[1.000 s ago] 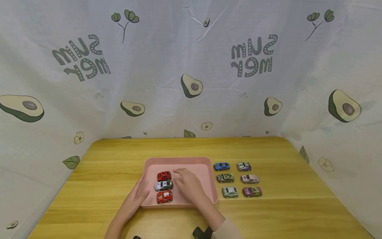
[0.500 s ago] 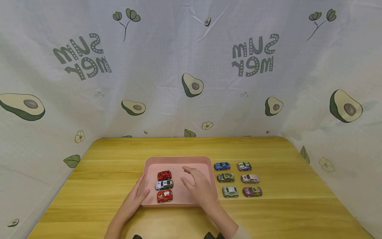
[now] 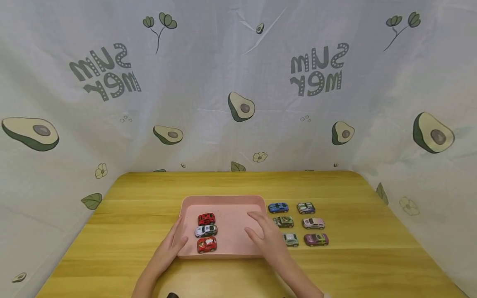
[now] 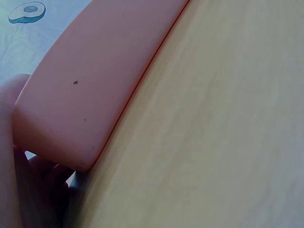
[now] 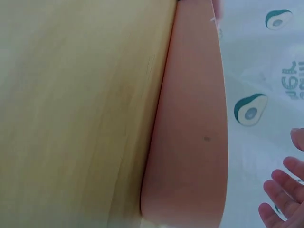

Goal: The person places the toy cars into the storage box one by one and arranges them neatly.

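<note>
A pink tray (image 3: 238, 250) rests on the table with three toy cars in its left half: a red car with black spots (image 3: 206, 219), a white car (image 3: 205, 231) and a red car (image 3: 206, 244) nearest the front. My left hand (image 3: 167, 250) holds the tray's front left corner, fingers along the outer side and thumb over the rim. The left wrist view shows those fingers beside the tray's wall (image 4: 80, 80). Over the tray's right side is my right hand (image 3: 271, 238), fingers spread and nothing in them. Its fingertips (image 5: 280, 190) appear above the rim in the right wrist view.
Right of the tray, several toy cars stand in two columns. Among them are a blue car (image 3: 278, 207), a camouflage car (image 3: 285, 222), a pale green car (image 3: 291, 239) partly behind my right hand, and a purple car (image 3: 316, 239). A printed cloth (image 3: 208, 82) hangs behind the table.
My right hand has moved from beside the cars in the tray rightward to the tray's right edge, its fingers spreading. The left hand and the cars have stayed in place.
</note>
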The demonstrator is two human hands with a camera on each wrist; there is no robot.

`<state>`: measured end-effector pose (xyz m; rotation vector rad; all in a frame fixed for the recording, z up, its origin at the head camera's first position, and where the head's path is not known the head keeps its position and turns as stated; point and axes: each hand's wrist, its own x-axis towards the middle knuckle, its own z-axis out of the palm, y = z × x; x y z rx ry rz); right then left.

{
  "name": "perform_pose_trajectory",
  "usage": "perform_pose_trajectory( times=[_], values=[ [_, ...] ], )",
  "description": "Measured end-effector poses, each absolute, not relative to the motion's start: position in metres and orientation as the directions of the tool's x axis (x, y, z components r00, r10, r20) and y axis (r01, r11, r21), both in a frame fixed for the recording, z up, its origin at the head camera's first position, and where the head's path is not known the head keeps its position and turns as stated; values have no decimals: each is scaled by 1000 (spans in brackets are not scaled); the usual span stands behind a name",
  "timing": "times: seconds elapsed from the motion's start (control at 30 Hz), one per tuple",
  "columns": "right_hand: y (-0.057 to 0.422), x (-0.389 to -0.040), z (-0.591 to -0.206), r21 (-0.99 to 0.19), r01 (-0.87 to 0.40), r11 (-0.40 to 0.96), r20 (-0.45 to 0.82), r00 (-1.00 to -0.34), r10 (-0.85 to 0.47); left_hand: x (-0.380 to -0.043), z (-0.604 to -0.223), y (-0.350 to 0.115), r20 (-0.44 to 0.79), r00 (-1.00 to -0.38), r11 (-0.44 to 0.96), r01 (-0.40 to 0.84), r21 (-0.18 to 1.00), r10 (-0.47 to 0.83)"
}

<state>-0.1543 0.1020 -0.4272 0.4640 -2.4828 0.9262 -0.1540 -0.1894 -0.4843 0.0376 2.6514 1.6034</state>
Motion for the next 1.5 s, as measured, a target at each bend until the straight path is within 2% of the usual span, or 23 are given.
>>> perform_pose_trajectory(
  times=[0.33, 0.6, 0.83, 1.0, 1.23, 1.5],
  values=[
    [131, -145, -423, -476, -442, 761, 542, -828, -142, -157, -486, -189, -19, -999, 457, 2, 890, 43],
    [155, -140, -423, -370, -466, 804, 619, -769, -160, -156, -486, -188, -24, -999, 435, -2, 900, 46],
    [183, -134, -422, -429, -337, 838, 505, -859, -87, -155, -485, -186, -21, -999, 436, 0, 900, 44],
    [208, -135, -428, -458, -257, 851, 434, -900, -38, -155, -486, -187, -14, -999, 435, 6, 901, 44],
    [245, -135, -436, -455, -97, 885, 247, -969, 21, -155, -486, -188, -24, -999, 444, -1, 896, 46],
    [266, -142, -451, -382, -105, 918, 210, -977, -24, -154, -484, -190, -14, -999, 449, 9, 894, 49]
  ],
)
